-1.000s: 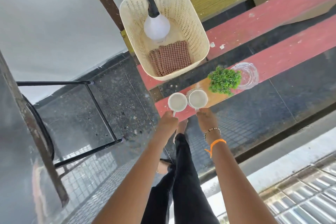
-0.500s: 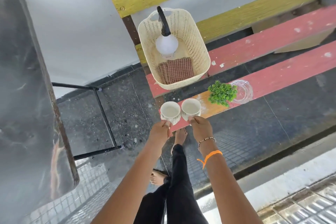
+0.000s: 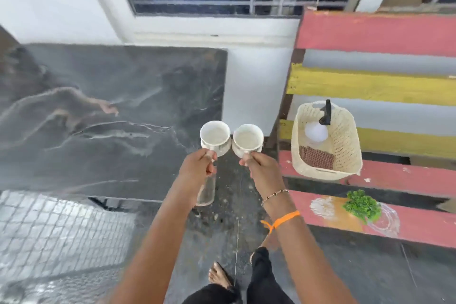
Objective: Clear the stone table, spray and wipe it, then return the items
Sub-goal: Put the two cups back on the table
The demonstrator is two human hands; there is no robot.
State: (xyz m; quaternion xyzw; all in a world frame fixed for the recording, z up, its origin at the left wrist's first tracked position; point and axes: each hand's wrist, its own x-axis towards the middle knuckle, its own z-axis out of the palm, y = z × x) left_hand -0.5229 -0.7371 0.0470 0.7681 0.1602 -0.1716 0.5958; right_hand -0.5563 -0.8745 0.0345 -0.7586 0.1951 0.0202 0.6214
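**Operator:** White cups, one to each hand, was how I had it. Nearest me, my left hand (image 3: 197, 165) was pinching the handle of the left cup (image 3: 215, 136), and my right hand (image 3: 259, 165) was curled round the handle of the right cup (image 3: 247, 140). Both cups sat upright, mouths up, almost touching each other.

**Observer:** And where did they sit against the table?

**Operator:** They hung over the floor, just off the stone table's (image 3: 111, 118) right-hand edge, near its front corner. The slab lay ahead and to my left, so the left hand was the nearer one. I judged the move was a short carry leftward and forward, over the edge, then down.

**Observer:** Any room to land them?

**Operator:** The dark marbled top ran wide and deep toward the wall, and I saw nothing standing on it. The edge to cross was the right one. I'd say the risk was clipping a cup base on that rim or knocking the cups together.

**Observer:** What was off to your right?

**Operator:** The painted slat bench (image 3: 394, 177), with the small green plant (image 3: 361, 205) on its near slat. Farther back, the cream basket (image 3: 350, 145) held the spray bottle (image 3: 317, 128) and the checked cloth (image 3: 317, 157). Those sat well apart from my hands.
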